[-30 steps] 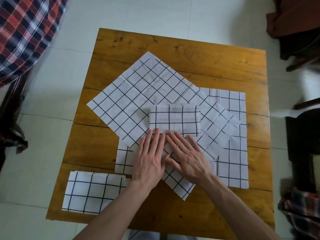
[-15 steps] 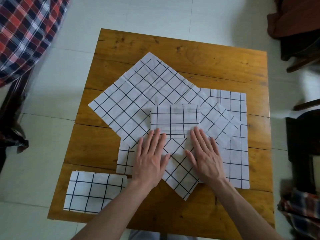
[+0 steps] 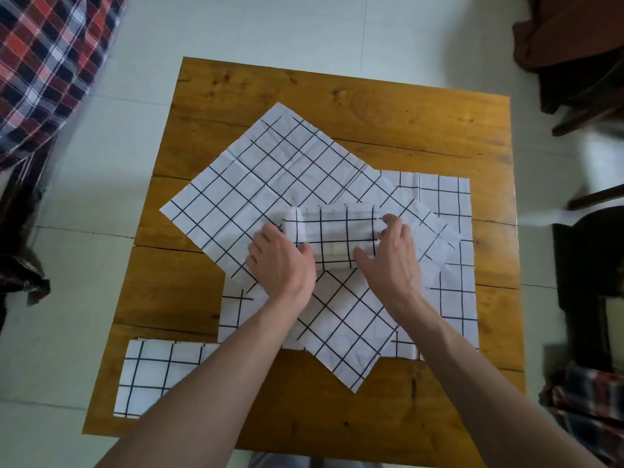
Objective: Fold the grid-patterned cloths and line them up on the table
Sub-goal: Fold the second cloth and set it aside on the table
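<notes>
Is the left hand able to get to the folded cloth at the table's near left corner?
Probably yes. That folded cloth lies bare beside the left forearm, but the left hand now grips the small folded bundle.

Square wooden worktop (image 3: 337, 96) of knotted, honey-coloured planks, standing on a pale tiled floor (image 3: 101, 265) with thin grout lines and lit by soft, even light. Far left, a red, navy and white plaid fabric (image 3: 44, 62); far right, a brown cloth (image 3: 567, 32) over dark furniture; along the right edge, dark wooden chairs (image 3: 587, 282) and, near right, another plaid cloth (image 3: 587, 407).
</notes>
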Tool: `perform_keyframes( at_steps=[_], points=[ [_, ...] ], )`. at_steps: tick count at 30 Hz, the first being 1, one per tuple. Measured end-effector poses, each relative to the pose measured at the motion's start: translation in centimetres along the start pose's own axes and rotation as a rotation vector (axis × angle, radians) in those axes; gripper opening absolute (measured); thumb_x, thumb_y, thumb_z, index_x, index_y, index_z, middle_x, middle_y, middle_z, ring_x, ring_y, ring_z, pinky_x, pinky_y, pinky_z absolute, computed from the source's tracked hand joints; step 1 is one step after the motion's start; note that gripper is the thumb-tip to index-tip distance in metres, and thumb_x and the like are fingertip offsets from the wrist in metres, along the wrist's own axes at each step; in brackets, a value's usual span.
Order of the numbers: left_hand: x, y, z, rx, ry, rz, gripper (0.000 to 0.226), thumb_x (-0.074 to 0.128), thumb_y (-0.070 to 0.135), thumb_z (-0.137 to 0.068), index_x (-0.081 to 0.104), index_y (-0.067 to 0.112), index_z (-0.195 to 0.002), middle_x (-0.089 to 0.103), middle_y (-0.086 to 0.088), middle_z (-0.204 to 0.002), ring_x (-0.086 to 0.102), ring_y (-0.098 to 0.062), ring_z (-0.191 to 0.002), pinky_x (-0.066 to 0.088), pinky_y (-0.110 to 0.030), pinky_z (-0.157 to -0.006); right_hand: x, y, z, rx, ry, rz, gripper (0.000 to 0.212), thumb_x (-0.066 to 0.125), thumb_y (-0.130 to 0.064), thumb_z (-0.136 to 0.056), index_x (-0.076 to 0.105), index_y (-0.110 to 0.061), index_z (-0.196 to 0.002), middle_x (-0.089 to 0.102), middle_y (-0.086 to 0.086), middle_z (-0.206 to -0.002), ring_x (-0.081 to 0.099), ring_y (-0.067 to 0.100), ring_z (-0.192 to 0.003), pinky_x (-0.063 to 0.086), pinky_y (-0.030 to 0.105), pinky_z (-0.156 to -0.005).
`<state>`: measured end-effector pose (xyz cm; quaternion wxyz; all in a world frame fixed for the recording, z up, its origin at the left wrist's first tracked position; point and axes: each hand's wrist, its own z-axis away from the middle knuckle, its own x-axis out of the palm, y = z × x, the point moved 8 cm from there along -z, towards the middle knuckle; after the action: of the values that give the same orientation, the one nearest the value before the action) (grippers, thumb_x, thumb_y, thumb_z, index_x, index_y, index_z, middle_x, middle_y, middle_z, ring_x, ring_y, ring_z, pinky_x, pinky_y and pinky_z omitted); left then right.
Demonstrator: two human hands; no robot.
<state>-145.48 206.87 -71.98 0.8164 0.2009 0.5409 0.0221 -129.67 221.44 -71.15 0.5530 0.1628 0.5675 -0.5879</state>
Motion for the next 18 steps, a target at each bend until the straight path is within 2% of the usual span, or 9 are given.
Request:
perform_keyframes(
  at_steps=[4,6,9,12,15,18],
  points=[
    [0.5,0.6,-0.6,-0.078,-0.068,0.017,0.048,0.066,0.028,-0.098,0.046,0.005,-0.136,0.053,-0.014,-0.140,0.050,-0.032,-0.128,0.038,-0.045,-0.106,0.5,0.3,-0.7,0.205,-0.094,0.016,0.053,0.062,-0.014,-0.084,0.042,-0.015,-0.134,0.055,0.005,-0.117,0.049,0.027,-0.104,0.039,0.037,-0.083],
    [0.9,0.6,-0.8,-0.124,-0.102,0.074,0.045,0.065,0.024,-0.098,0.047,0.006,-0.135,0.049,-0.014,-0.142,0.047,-0.033,-0.129,0.037,-0.045,-0.105,0.8,0.5,-0.9,0.271,-0.124,-0.019,0.047,0.062,-0.014,-0.082,0.038,-0.020,-0.121,0.056,0.002,-0.110,0.049,0.027,-0.103,0.044,0.042,-0.087],
    [1.2,1.1,-1.0,-0.106,-0.107,0.130,0.039,0.067,0.019,-0.095,0.049,0.011,-0.129,0.047,-0.012,-0.141,0.044,-0.033,-0.127,0.036,-0.043,-0.102,0.9,0.6,-1.5,0.305,-0.148,-0.091,0.051,0.067,-0.018,-0.078,0.029,-0.024,-0.111,0.061,0.003,-0.107,0.057,0.032,-0.104,0.049,0.048,-0.093],
    [1.1,2.3,-1.7,-0.019,-0.073,0.157,0.034,0.066,0.013,-0.094,0.050,0.012,-0.124,0.053,-0.009,-0.133,0.048,-0.032,-0.124,0.036,-0.043,-0.101,0.3,0.3,-2.5,0.269,-0.133,-0.114,0.050,0.070,-0.019,-0.079,0.037,-0.019,-0.117,0.060,0.005,-0.112,0.056,0.033,-0.109,0.048,0.048,-0.094],
    [0.5,3.1,-2.3,0.018,-0.039,0.209,0.031,0.067,0.009,-0.093,0.048,0.015,-0.118,0.060,-0.007,-0.118,0.052,-0.029,-0.112,0.037,-0.043,-0.101,0.0,0.4,-3.7,0.251,-0.144,-0.091,0.064,0.075,-0.021,-0.080,0.044,-0.012,-0.136,0.051,0.006,-0.128,0.046,0.031,-0.124,0.045,0.044,-0.103],
    [-0.4,3.2,-1.9,0.043,-0.015,0.285,0.035,0.067,0.007,-0.094,0.045,0.019,-0.118,0.057,-0.004,-0.111,0.048,-0.024,-0.100,0.044,-0.041,-0.097,-0.3,0.4,-4.2,0.253,-0.133,-0.104,0.061,0.073,-0.019,-0.079,0.046,-0.014,-0.134,0.041,0.001,-0.119,0.041,0.028,-0.122,0.043,0.041,-0.102]
  ],
)
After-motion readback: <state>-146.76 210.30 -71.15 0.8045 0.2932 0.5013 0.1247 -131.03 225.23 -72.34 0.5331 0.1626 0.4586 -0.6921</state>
